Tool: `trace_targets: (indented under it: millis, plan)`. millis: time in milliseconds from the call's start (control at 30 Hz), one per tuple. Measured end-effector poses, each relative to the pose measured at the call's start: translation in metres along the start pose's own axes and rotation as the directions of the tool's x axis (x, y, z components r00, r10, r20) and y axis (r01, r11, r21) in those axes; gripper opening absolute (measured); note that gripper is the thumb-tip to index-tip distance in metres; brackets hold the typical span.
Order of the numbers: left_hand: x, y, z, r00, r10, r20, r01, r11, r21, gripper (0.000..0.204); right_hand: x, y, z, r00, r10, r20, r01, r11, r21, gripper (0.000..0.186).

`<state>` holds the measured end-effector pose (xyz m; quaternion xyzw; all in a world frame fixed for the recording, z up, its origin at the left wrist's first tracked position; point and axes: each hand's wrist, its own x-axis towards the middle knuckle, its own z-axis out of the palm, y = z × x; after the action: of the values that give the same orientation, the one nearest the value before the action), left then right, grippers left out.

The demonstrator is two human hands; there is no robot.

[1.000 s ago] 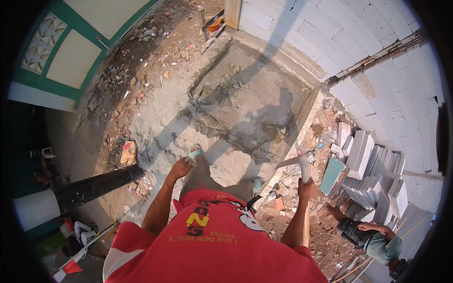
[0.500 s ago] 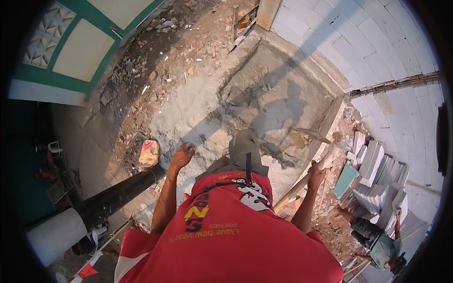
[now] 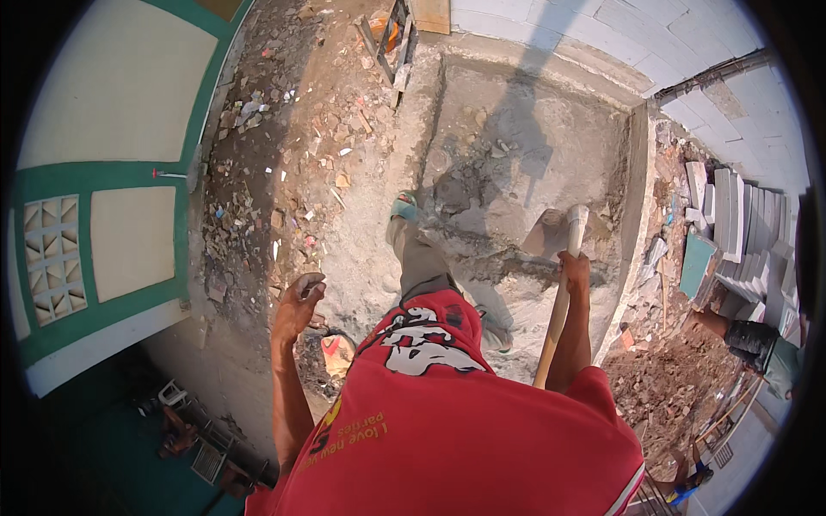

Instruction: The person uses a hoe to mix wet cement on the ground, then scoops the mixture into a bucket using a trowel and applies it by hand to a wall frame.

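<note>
My right hand (image 3: 575,271) is wrapped round the pale wooden handle of a hoe (image 3: 557,327), gripping it close to the head. The hoe's broad metal blade (image 3: 546,234) hangs just over the rough, greyish mix (image 3: 508,258) in the shallow pit. Out to the left, my left hand (image 3: 299,303) is raised in the air with loosely bent fingers apart and nothing in them. Below it, on the ground, lies a torn tan paper bag (image 3: 337,354). One foot in a greenish shoe (image 3: 404,205) is at the pit's left edge.
A raised concrete border (image 3: 635,189) runs along the pit's right side. Stacked grey blocks (image 3: 744,215) stand beyond it, near another person (image 3: 757,340). Rubble (image 3: 284,189) covers the ground at left, beside a green-and-cream wall (image 3: 138,241). A wooden frame (image 3: 391,47) stands at the far end.
My view has turned, and I have stepped forward with one foot at the pit edge. The hoe has swung more upright in my right hand. My left hand stays raised.
</note>
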<state>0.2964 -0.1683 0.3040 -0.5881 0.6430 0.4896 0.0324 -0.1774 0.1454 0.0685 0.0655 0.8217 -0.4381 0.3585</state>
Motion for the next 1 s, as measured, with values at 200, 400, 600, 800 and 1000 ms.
trace_targets:
  millis: [200, 400, 600, 800, 1000]
  plan:
    - [0.180, 0.093, 0.035, 0.807, 0.231, 0.543, -0.316, 0.946, 0.067, 0.042, 0.040, -0.052, 0.109, 0.984, 0.066, -0.168, -0.025, 0.972, 0.233, 0.017]
    - [0.196, 0.114, 0.156, 0.210, 0.198, 0.958, -0.490, 0.869, -0.072, 0.065, 0.104, -0.128, 0.112, 0.944, 0.234, -0.231, -0.084, 0.850, 0.520, 0.017]
    - [0.288, 0.133, 0.163, 0.485, 0.141, 0.863, -0.481, 0.867, 0.128, 0.061, 0.159, -0.211, 0.096, 0.897, 0.012, -0.441, 0.341, 0.614, 0.712, 0.019]
    - [0.483, 0.098, 0.233, 0.398, 0.423, 0.814, -0.739, 0.673, 0.012, 0.046, 0.193, -0.191, 0.224, 0.727, -0.030, -0.686, 0.567, 0.590, 0.575, 0.023]
    - [0.677, -0.045, 0.259, 0.445, 0.220, 0.868, -0.773, 0.584, 0.248, 0.039, 0.315, -0.020, 0.496, 0.790, 0.385, -0.478, 0.247, 0.513, 0.822, 0.020]
